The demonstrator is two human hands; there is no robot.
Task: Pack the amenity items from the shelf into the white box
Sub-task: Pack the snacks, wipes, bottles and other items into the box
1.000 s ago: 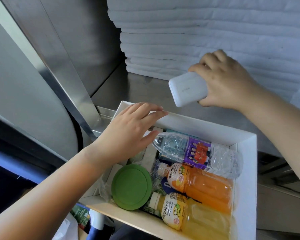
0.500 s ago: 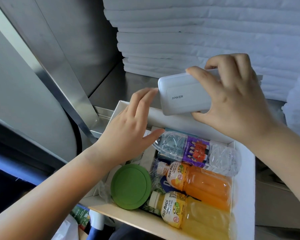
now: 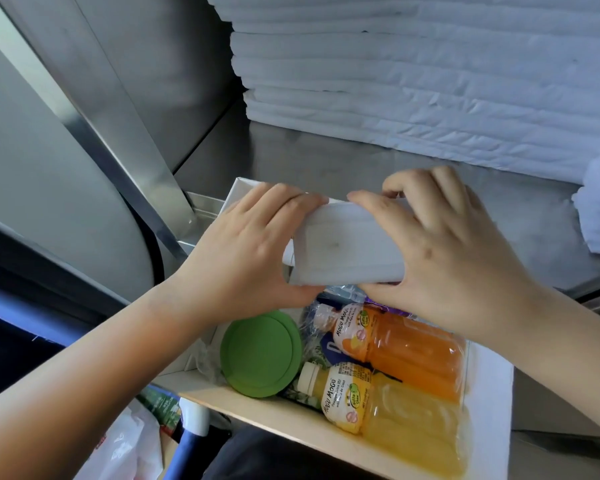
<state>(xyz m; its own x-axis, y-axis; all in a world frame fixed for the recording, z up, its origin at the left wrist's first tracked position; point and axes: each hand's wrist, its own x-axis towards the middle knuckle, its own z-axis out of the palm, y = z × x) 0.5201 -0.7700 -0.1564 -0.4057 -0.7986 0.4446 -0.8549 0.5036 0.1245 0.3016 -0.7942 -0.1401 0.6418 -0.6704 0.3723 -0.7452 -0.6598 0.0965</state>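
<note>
Lowered from above the steel shelf (image 3: 291, 157), the white rectangular plastic power bank (image 3: 343, 251) hangs over the far end of the white cardboard box (image 3: 489, 393), left hand (image 3: 250, 251) and right hand (image 3: 454, 268) gripping its ends; keeping it level should seat it cleanly.

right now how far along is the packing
Done: the orange juice bottle, yellow juice bottle and green lid lie in the white box. In hand: the left hand and right hand grip a white pack above the box's far end. Left: setting it inside; the shelf in view holds stacked white cloths.
</note>
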